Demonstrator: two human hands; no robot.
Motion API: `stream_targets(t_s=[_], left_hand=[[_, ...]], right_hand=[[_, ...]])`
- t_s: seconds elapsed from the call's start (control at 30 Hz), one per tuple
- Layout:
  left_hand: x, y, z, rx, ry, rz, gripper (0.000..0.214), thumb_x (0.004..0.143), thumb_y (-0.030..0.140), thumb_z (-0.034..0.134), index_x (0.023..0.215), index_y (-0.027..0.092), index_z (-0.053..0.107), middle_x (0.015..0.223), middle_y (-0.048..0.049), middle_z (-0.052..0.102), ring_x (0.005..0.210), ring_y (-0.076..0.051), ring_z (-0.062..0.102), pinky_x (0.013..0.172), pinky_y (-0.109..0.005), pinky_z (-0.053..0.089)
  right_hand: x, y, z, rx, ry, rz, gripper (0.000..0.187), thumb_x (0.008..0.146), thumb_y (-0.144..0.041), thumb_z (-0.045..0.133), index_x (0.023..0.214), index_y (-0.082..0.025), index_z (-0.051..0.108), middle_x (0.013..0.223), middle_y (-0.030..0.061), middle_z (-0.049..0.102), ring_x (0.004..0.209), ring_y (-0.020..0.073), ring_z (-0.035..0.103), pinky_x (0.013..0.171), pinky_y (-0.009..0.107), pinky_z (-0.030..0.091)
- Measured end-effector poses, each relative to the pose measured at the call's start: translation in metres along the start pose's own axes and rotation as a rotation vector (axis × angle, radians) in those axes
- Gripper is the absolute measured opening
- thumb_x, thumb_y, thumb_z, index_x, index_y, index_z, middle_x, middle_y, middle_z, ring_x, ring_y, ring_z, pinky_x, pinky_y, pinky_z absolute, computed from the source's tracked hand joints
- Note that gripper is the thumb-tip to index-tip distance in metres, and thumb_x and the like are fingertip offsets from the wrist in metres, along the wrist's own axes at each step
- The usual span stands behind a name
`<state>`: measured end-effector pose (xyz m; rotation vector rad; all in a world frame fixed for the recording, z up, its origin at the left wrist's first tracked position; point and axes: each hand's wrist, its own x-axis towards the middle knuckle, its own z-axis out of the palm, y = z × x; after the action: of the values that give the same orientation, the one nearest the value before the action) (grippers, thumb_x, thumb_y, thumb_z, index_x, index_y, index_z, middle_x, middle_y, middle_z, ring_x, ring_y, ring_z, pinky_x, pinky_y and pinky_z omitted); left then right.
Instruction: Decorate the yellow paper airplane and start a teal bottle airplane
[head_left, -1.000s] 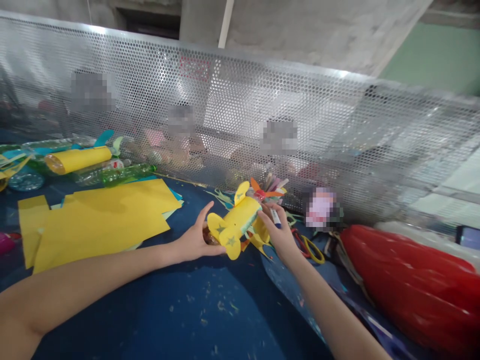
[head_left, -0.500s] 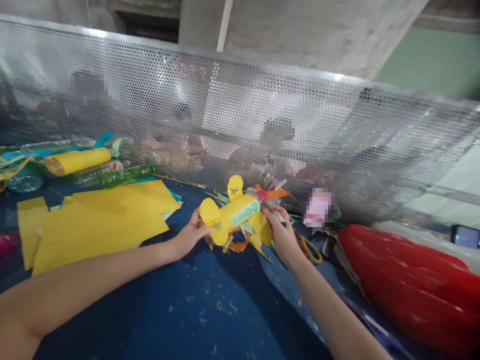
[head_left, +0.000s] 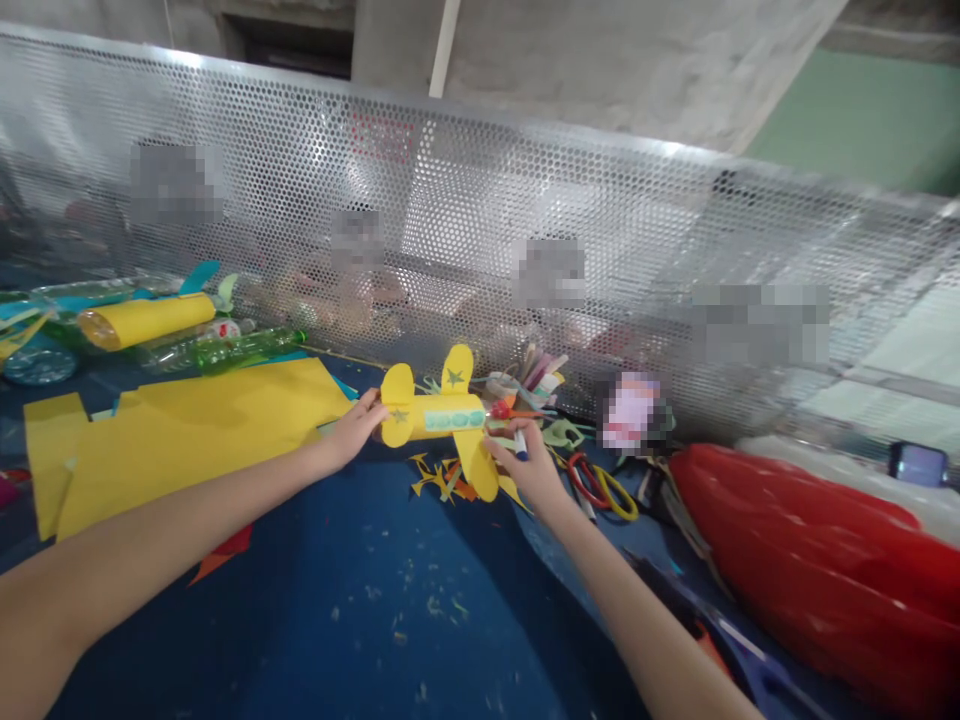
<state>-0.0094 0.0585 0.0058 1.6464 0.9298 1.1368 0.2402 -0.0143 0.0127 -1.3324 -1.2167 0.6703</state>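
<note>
A toy plane [head_left: 452, 418], made of a plastic bottle wrapped in yellow paper, is held above the blue tabletop. It has rounded yellow wings and tail pieces, dark stars, a pale strip with green ovals and a red cap at its right end. My left hand [head_left: 354, 428] is closed on the tail end. My right hand [head_left: 536, 468] is closed around a marker [head_left: 520, 445] with a dark blue end, its fingertips beside the lower wing near the nose. Whether they also pinch the wing I cannot tell. Paper scraps [head_left: 442, 478] lie under the plane.
Yellow paper sheets [head_left: 202, 420] lie at the left, with green bottles [head_left: 247, 350] and another yellow-wrapped bottle [head_left: 154, 320] behind. Scissors with yellow handles [head_left: 621, 497] and a red plastic bag [head_left: 795, 550] are at the right. A perforated metal screen [head_left: 465, 200] stands behind; people are beyond it.
The plane has turned to lie more level, its nose swinging down, and has shifted slightly left with both hands. More of the scissors and scraps shows now.
</note>
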Motion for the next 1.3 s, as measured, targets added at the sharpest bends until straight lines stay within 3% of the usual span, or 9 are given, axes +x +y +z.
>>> stream_targets(t_s=[0.23,0.4,0.47,0.53,0.6,0.7,0.87,1.03,1.3], left_hand=[[0.013,-0.006,-0.02,0.247,0.116,-0.03,0.057,0.078,0.028,0.042,0.13,0.014,0.027,0.106,-0.0103,0.055,0.097,-0.024,0.056,0.085,-0.04,0.046],[-0.004,0.01,-0.013,0.623,0.309,0.405,0.052,0.079,0.024,0.047,0.129,0.014,0.035,0.13,-0.0154,0.042,0.126,-0.029,0.035,0.105,-0.049,0.028],[-0.019,0.021,-0.003,0.74,0.202,0.638,0.043,0.081,0.022,0.047,0.124,0.019,0.043,0.13,-0.012,0.044,0.127,-0.027,0.035,0.107,-0.048,0.026],[-0.034,0.029,0.012,0.818,-0.092,0.767,0.039,0.085,0.021,0.043,0.124,0.023,0.047,0.133,-0.0087,0.045,0.13,-0.023,0.034,0.108,-0.042,0.027],[-0.047,0.03,0.026,0.872,-0.357,0.737,0.047,0.088,0.03,0.043,0.134,0.019,0.04,0.142,-0.0109,0.038,0.134,-0.023,0.029,0.11,-0.038,0.026],[-0.057,0.023,0.038,0.921,-0.488,0.611,0.061,0.09,0.048,0.04,0.142,0.017,0.029,0.15,-0.0129,0.025,0.139,-0.028,0.016,0.112,-0.044,0.017],[-0.059,0.019,0.034,0.891,-0.565,0.451,0.064,0.091,0.056,0.029,0.139,0.015,0.037,0.145,-0.013,0.036,0.139,-0.03,0.016,0.112,-0.046,0.013],[-0.059,0.025,0.031,0.812,-0.539,0.503,0.053,0.09,0.052,0.037,0.124,0.017,0.054,0.136,-0.0129,0.046,0.132,-0.03,0.032,0.111,-0.045,0.019],[-0.061,0.024,0.031,0.842,-0.554,0.421,0.052,0.087,0.057,0.039,0.123,0.023,0.055,0.144,-0.0123,0.036,0.131,-0.036,0.032,0.105,-0.052,0.026]], right_hand=[[-0.018,0.006,0.017,-0.128,0.051,-0.043,0.033,0.076,-0.054,0.056,0.074,-0.025,0.043,0.056,-0.0033,0.055,0.039,0.0145,0.051,0.038,0.028,0.04],[-0.025,-0.006,0.019,0.105,-0.028,-0.048,0.024,0.084,-0.045,0.043,0.094,-0.025,0.049,0.054,-0.0038,0.054,0.043,0.0156,0.049,0.043,0.028,0.038],[-0.025,-0.006,0.02,0.101,-0.06,-0.086,0.016,0.079,-0.036,0.05,0.09,-0.025,0.049,0.054,-0.0054,0.053,0.046,0.0145,0.048,0.045,0.027,0.038],[-0.025,-0.005,0.021,0.077,-0.098,-0.116,0.012,0.076,-0.032,0.054,0.082,-0.024,0.048,0.053,-0.006,0.051,0.048,0.0133,0.046,0.046,0.025,0.036],[-0.025,-0.005,0.022,0.062,-0.121,-0.123,0.011,0.076,-0.033,0.053,0.077,-0.023,0.048,0.052,-0.0059,0.049,0.048,0.0131,0.044,0.048,0.026,0.036],[-0.025,-0.007,0.022,0.057,-0.091,-0.076,0.015,0.08,-0.037,0.049,0.073,-0.024,0.047,0.052,-0.0052,0.049,0.048,0.0137,0.044,0.049,0.027,0.037],[-0.024,-0.007,0.02,0.101,-0.096,-0.019,0.013,0.079,-0.038,0.047,0.077,-0.026,0.05,0.054,-0.0038,0.053,0.05,0.0163,0.047,0.049,0.028,0.039],[-0.022,-0.009,0.02,0.08,-0.148,-0.049,0.022,0.077,-0.044,0.052,0.068,-0.024,0.051,0.056,-0.0027,0.053,0.054,0.0163,0.049,0.055,0.029,0.04],[-0.028,-0.008,0.03,0.044,-0.183,-0.011,0.02,0.072,-0.037,0.058,0.065,-0.024,0.045,0.045,-0.0074,0.044,0.044,0.0126,0.04,0.047,0.026,0.033]])
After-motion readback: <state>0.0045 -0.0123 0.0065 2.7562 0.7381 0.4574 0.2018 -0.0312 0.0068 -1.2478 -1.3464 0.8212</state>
